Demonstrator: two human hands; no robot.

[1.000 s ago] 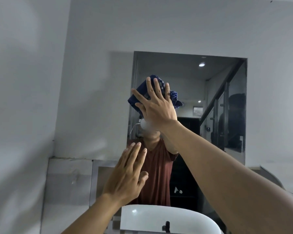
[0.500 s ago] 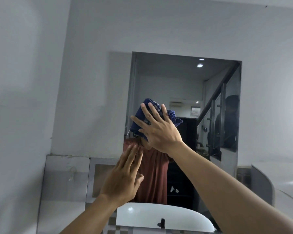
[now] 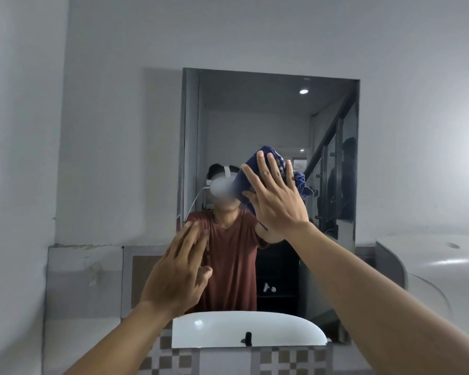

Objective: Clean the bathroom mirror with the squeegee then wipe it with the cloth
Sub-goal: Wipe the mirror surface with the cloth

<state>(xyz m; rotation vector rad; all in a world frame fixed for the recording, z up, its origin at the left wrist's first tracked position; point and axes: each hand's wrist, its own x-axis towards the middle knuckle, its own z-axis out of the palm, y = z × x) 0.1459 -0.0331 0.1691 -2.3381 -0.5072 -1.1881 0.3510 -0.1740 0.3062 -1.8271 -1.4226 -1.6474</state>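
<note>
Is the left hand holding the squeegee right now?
No, the left hand is flat and empty by the mirror, while the right hand presses the blue cloth to the glass.

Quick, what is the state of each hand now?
Left hand: open, holding nothing, at the mirror's lower left edge.
Right hand: open flat, pressing the blue cloth on the mirror.

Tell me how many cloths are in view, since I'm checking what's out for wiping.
1. The blue cloth is pressed flat against the mirror under the right hand, right of the glass's centre. Others may lie out of view.
</note>
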